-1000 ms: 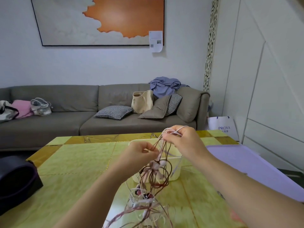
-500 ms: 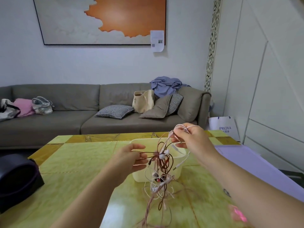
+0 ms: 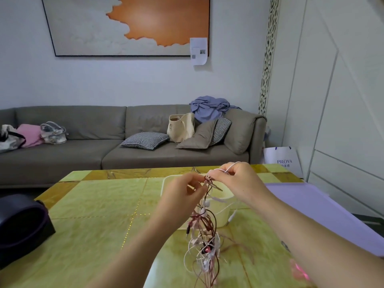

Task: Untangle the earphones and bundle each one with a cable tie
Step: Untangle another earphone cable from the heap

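A tangled bunch of earphones (image 3: 204, 231), with white, pink and dark brown cords, hangs in the air above the green table (image 3: 99, 215). My right hand (image 3: 239, 183) pinches the top of the bunch, a white cord looped over its fingers. My left hand (image 3: 182, 194) is just to its left, fingers closed on cords near the top of the tangle. The lower cords trail down toward the table. No cable tie can be made out.
A cream plastic bin (image 3: 223, 217) stands on the table behind the cords. A black rounded object (image 3: 20, 223) sits at the table's left edge, a lilac sheet (image 3: 307, 206) at the right. A pink item (image 3: 300, 271) lies near my right forearm. Beyond is a grey sofa (image 3: 83, 150).
My left hand moved right and up to meet my right hand at the top of the tangle. The bunch, spread sideways half a second ago, now hangs straight down.
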The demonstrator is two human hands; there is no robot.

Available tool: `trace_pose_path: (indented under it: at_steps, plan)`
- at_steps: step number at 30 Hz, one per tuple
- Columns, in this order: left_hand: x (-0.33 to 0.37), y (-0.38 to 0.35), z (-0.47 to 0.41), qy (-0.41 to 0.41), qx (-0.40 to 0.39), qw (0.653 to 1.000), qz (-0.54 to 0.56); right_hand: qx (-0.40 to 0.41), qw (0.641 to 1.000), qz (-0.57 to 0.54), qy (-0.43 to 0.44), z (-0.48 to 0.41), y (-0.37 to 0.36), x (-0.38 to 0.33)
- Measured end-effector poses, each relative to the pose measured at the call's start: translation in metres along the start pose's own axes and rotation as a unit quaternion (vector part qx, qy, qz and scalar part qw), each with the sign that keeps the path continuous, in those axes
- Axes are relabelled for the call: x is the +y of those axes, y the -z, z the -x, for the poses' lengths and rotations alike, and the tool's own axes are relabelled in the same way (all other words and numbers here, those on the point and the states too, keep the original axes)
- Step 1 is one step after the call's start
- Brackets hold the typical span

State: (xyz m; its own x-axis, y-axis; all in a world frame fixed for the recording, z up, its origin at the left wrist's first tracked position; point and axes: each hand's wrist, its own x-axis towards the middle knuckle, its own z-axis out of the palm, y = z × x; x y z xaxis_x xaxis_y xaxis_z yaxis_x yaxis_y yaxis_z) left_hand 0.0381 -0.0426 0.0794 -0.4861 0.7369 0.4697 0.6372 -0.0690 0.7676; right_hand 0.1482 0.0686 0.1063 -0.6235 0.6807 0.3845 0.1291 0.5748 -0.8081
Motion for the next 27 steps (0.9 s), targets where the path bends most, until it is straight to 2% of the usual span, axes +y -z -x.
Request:
trace_pose_path:
  at_steps: [3, 6, 11, 16, 18, 19, 21, 23, 24, 25, 27]
  plan:
    - [0.000, 0.000, 0.004, -0.006, -0.014, 1.000, 0.000, 0.007, 0.999, 0.029, -0.010, 0.001, 0.003, 0.004]
    - [-0.001, 0.002, 0.004, 0.010, -0.032, 0.999, 0.036, -0.050, 0.998, 0.042, 0.000, 0.004, 0.003, 0.004]
    - [0.001, 0.008, 0.005, 0.064, -0.084, 0.983, 0.151, -0.112, 0.994, -0.003, 0.010, 0.008, 0.008, 0.002]
    - [-0.004, 0.015, 0.007, 0.126, -0.117, 0.952, 0.251, -0.160, 0.981, -0.081, -0.081, 0.005, 0.021, 0.003]
    - [-0.006, 0.016, 0.009, 0.156, -0.117, 0.936, 0.293, -0.199, 0.968, -0.077, -0.131, 0.004, 0.028, 0.009]
    - [-0.007, 0.015, 0.010, 0.169, -0.114, 0.933, 0.297, -0.219, 0.964, -0.046, -0.147, 0.005, 0.032, 0.011]
    - [-0.008, 0.014, 0.010, 0.189, -0.106, 0.934, 0.283, -0.240, 0.955, 0.094, -0.148, 0.006, 0.040, 0.013]
    - [-0.009, 0.012, 0.010, 0.203, -0.096, 0.938, 0.265, -0.198, 0.937, 0.268, -0.100, 0.007, 0.043, 0.014]
    - [-0.009, 0.011, 0.009, 0.208, -0.094, 0.939, 0.257, -0.158, 0.932, 0.320, -0.066, 0.008, 0.042, 0.014]
    - [-0.009, 0.010, 0.009, 0.210, -0.092, 0.941, 0.248, -0.124, 0.937, 0.326, -0.031, 0.010, 0.040, 0.010]
    - [-0.009, 0.006, 0.008, 0.208, -0.095, 0.945, 0.234, -0.113, 0.963, 0.244, 0.031, 0.015, 0.032, 0.001]
